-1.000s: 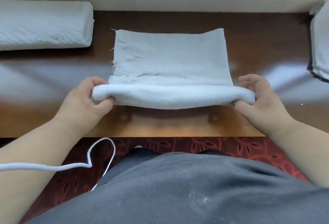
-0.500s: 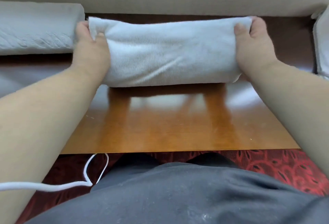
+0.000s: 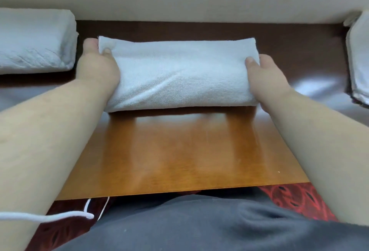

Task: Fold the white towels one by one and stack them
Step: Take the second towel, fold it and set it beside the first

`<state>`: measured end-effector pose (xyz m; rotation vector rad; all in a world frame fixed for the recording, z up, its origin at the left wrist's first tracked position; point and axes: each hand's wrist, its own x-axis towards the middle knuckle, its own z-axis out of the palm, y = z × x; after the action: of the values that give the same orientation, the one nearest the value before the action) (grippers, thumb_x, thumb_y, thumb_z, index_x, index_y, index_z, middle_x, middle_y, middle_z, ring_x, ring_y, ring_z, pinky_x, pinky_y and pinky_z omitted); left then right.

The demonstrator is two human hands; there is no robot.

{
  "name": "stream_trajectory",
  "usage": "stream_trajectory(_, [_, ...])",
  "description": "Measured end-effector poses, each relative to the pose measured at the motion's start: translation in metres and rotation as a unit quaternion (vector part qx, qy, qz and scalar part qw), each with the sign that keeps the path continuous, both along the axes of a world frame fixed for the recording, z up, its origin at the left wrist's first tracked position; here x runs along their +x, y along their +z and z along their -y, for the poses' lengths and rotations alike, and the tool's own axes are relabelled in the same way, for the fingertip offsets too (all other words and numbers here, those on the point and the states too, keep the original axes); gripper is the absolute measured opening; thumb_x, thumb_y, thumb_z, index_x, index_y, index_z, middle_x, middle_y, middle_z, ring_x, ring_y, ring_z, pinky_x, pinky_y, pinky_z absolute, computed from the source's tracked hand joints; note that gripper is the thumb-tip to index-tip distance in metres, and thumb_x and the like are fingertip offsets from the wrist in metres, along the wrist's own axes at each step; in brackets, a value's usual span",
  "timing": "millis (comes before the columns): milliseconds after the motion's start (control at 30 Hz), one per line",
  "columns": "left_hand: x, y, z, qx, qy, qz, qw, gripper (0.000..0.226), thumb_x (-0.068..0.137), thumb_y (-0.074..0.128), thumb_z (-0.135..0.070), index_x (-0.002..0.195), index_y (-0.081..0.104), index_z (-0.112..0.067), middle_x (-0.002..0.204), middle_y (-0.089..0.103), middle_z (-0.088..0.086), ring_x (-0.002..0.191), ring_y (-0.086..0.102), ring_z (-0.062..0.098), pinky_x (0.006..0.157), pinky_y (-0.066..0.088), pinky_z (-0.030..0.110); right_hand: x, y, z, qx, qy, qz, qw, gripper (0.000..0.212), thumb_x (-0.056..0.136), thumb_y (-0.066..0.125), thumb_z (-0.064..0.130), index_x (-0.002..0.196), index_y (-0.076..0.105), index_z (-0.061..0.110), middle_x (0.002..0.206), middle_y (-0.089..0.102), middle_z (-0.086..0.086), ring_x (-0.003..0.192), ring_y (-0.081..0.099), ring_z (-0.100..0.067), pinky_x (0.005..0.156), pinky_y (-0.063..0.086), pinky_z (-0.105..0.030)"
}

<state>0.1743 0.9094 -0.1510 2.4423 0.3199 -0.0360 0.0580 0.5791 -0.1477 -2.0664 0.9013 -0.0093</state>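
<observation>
A white towel (image 3: pixel 179 73), folded over into a thick rectangle, lies across the far middle of the wooden table (image 3: pixel 179 151). My left hand (image 3: pixel 97 65) grips its left end, thumb on top near the far corner. My right hand (image 3: pixel 265 75) holds the right end, thumb pressed on the top surface, fingers hidden behind the towel's edge. A stack of folded white towels (image 3: pixel 34 41) sits at the far left of the table.
More white towels (image 3: pixel 359 61) lie at the right edge of view. A pale wall runs along the table's far side. A white cord (image 3: pixel 50 216) hangs at lower left over the red patterned floor (image 3: pixel 299 197). My dark-clothed body is at the near edge.
The near edge of the towel was lifted and carried over to the far edge, halving it. Since then my right hand has slid back along the right end and the towel has settled flat.
</observation>
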Motion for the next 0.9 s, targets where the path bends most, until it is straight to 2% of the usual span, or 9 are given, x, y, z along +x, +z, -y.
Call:
stream_trajectory(167, [0.005,-0.005,0.003,-0.012,0.019,0.012,1.000,0.037,0.099,0.043,-0.031,0.132,0.043,-0.015,0.126,0.056,0.013,0.112,0.054,0.033,0.085,0.032,0.029,0.016,-0.001,-0.006,-0.039,-0.004,-0.007,0.999,0.038,0.098,0.042,0.050,0.123,0.049,0.023,0.085,0.048,0.011,0.085,0.052,-0.022,0.077,0.036,-0.031])
stream_trajectory(267, [-0.003,0.012,0.008,0.044,0.022,0.082,0.995,0.052,0.088,0.048,-0.019,0.139,0.036,-0.021,0.141,0.040,0.008,0.129,0.041,0.029,0.106,0.027,0.032,0.015,0.001,-0.010,-0.038,-0.023,-0.014,0.999,0.047,0.093,0.049,0.057,0.122,0.043,0.021,0.090,0.053,0.009,0.076,0.054,-0.014,0.064,0.039,-0.031])
stream_trajectory(333, [-0.015,0.027,0.023,0.120,-0.100,0.188,0.970,0.064,0.080,0.045,-0.009,0.142,0.038,-0.022,0.148,0.036,0.009,0.136,0.033,0.029,0.113,0.017,0.032,0.014,0.006,-0.011,-0.058,-0.027,-0.013,0.998,0.053,0.090,0.051,0.061,0.126,0.041,0.023,0.114,0.057,0.001,0.093,0.059,-0.020,0.075,0.044,-0.034])
stream_trajectory(400, [-0.028,0.034,0.048,0.130,-0.292,0.228,0.920,0.061,0.084,0.046,-0.007,0.144,0.045,-0.015,0.152,0.038,0.013,0.140,0.032,0.033,0.117,0.018,0.036,0.011,0.012,-0.019,-0.204,-0.001,0.039,0.978,0.058,0.091,0.051,0.055,0.139,0.041,0.023,0.138,0.046,-0.003,0.123,0.047,-0.026,0.100,0.038,-0.042])
stream_trajectory(500, [-0.047,0.027,0.085,0.218,-0.443,0.132,0.860,0.056,0.101,0.036,-0.030,0.154,0.026,-0.015,0.162,0.019,0.009,0.149,0.014,0.031,0.120,0.011,0.046,0.017,0.022,-0.057,-0.361,0.198,0.190,0.891,0.052,0.094,0.048,0.026,0.145,0.045,0.015,0.148,0.045,-0.008,0.140,0.036,-0.028,0.116,0.021,-0.048])
stream_trajectory(567, [-0.048,0.014,0.093,0.284,-0.442,0.074,0.848,0.061,0.100,0.021,-0.045,0.156,0.013,-0.021,0.164,0.010,0.004,0.150,0.005,0.027,0.118,0.006,0.051,0.025,0.018,-0.081,-0.352,0.351,0.116,0.860,0.052,0.098,0.041,0.022,0.150,0.039,0.015,0.157,0.036,-0.007,0.148,0.025,-0.027,0.120,0.015,-0.050])
stream_trajectory(667, [-0.034,0.002,0.084,0.323,-0.382,0.035,0.865,0.072,0.090,0.010,-0.067,0.155,0.006,-0.034,0.164,0.006,0.002,0.150,0.001,0.029,0.114,0.003,0.061,0.037,0.002,-0.080,-0.354,0.351,-0.047,0.866,0.064,0.100,0.024,0.050,0.158,0.016,0.021,0.166,0.013,-0.002,0.153,0.004,-0.020,0.122,0.003,-0.050])
stream_trajectory(767, [-0.020,-0.004,0.062,0.327,-0.323,-0.008,0.888,0.083,0.081,0.003,-0.079,0.153,0.001,-0.039,0.164,0.004,0.003,0.150,-0.001,0.029,0.113,0.002,0.065,0.044,-0.004,-0.061,-0.366,0.335,-0.067,0.865,0.085,0.088,0.014,0.075,0.158,0.011,0.026,0.166,0.009,-0.004,0.153,0.001,-0.020,0.121,0.000,-0.053])
stream_trajectory(900, [-0.013,-0.006,0.025,0.262,-0.260,-0.045,0.928,0.074,0.088,0.013,-0.070,0.153,0.002,-0.039,0.165,-0.001,0.000,0.150,-0.005,0.028,0.114,0.009,0.064,0.047,-0.001,-0.035,-0.342,0.299,-0.104,0.885,0.100,0.077,0.010,0.089,0.158,0.009,0.030,0.167,0.006,-0.001,0.153,-0.002,-0.018,0.120,0.001,-0.057])
